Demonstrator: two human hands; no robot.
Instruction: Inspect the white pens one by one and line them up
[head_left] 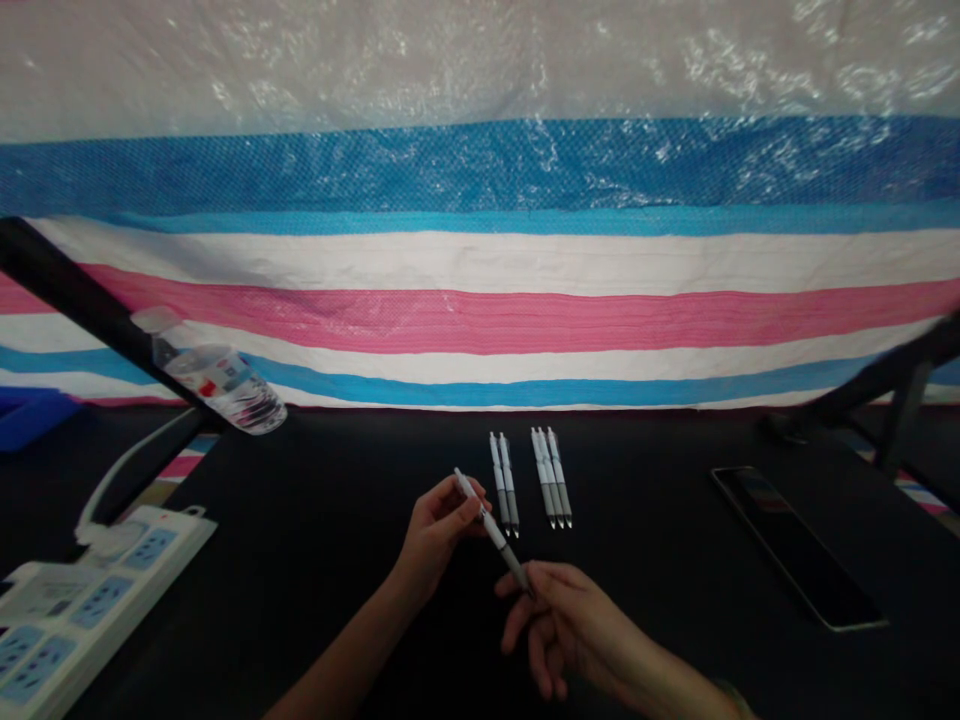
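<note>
A white pen with a grey grip (496, 537) slants between my two hands above the black table (300, 560). My left hand (442, 520) pinches its white upper part, with the thumb on top. At the lower, grey end, the thumb and forefinger of my right hand (559, 615) close around the tip, which they partly cover; the other fingers curl loosely. Just beyond my hands lie two pens (504, 484) of the same look, side by side. A group of three more pens (552, 478) lies to their right, tips toward me.
A white power strip (161, 575) with a plugged-in cable sits at the left. Behind it a clear plastic bottle (232, 385) leans near a black bar. A dark phone (795, 545) lies at the right. A striped plastic sheet (480, 320) hangs behind the table; a blue container (30, 415) is far left.
</note>
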